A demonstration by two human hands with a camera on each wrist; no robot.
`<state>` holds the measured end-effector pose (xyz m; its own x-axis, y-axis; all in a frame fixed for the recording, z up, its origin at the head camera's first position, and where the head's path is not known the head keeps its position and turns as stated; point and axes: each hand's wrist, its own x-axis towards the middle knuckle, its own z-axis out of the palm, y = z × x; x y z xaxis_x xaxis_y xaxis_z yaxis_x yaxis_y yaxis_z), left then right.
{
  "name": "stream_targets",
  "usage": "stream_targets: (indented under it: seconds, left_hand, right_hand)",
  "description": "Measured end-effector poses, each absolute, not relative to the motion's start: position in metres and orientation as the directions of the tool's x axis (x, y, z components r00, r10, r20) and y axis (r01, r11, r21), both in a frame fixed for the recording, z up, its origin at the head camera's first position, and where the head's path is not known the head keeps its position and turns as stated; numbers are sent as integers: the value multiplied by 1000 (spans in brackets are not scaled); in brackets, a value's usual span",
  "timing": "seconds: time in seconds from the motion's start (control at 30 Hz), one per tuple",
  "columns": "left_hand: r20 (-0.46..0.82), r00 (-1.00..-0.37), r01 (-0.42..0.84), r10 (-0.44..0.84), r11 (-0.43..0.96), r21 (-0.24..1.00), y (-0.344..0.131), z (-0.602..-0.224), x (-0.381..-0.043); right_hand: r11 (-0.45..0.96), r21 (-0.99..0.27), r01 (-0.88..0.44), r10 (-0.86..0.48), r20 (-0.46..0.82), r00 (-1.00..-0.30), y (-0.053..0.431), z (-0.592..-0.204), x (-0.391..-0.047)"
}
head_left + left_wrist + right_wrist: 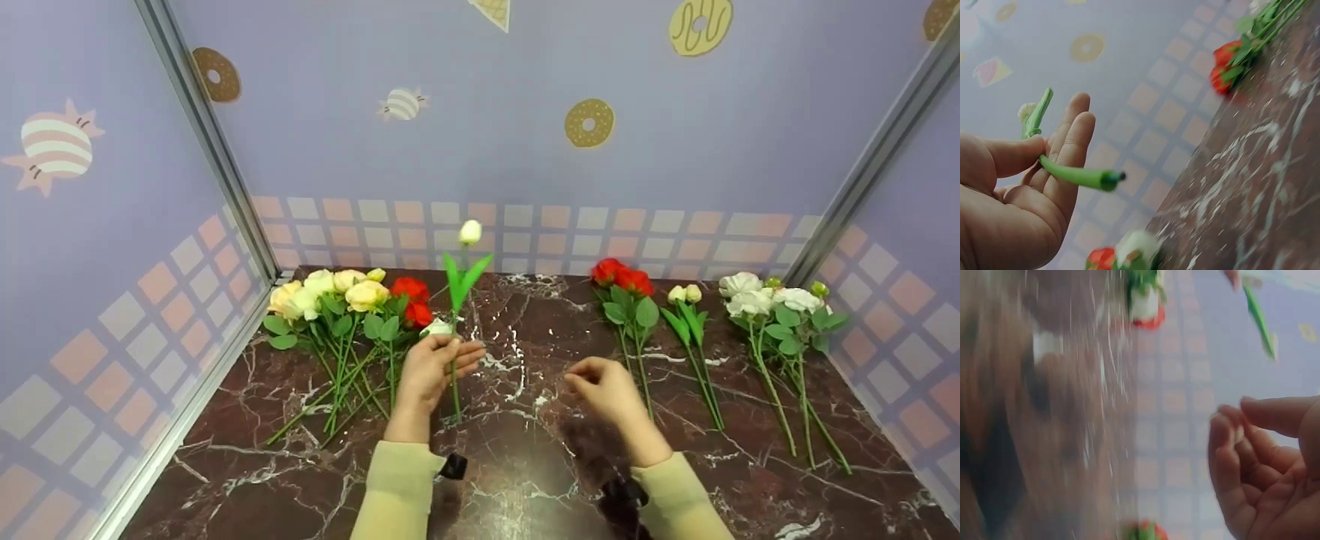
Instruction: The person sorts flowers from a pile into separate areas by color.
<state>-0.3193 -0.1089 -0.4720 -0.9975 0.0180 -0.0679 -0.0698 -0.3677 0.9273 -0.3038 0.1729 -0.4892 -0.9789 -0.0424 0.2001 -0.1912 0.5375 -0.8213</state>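
Observation:
My left hand pinches the green stem of a white tulip between thumb and fingers, the other fingers extended. The tulip stands nearly upright above the table, with two broad green leaves. In the left wrist view the cut stem end points out past the fingers. My right hand hovers to the right, its fingers loosely curled and thumb near the fingertips, holding nothing visible. Behind the left hand lies a white flower, partly hidden, beside red roses.
Pale yellow roses lie at the left. On the right are more red roses, two white tulips and white roses. All rest on a dark marbled table, with patterned walls at the back and sides.

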Motion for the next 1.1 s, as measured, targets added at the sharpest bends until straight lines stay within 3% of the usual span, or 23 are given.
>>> stream_targets:
  seconds: [0.13, 0.33, 0.5, 1.1]
  left_hand:
    - [-66, -996, -82, 57, -357, 931, -89, -474, -318]
    - [-23, -994, -59, 103, -358, 932, -62, -482, -313]
    - [0, -993, -38, 116, -322, 946, -44, -488, -309]
    - [2, -987, -35, 161, -226, 974, -44, -488, -310]
  right_hand:
    - [371, -912, -172, -109, 141, -984, 148, -493, -295]
    - [227, -964, -139, -258, 78, -963, 118, -502, -281]
    - [111, -990, -87, -291, 51, -955, 106, -510, -274]
    - [130, -987, -98, -236, 65, -970, 111, -512, -279]
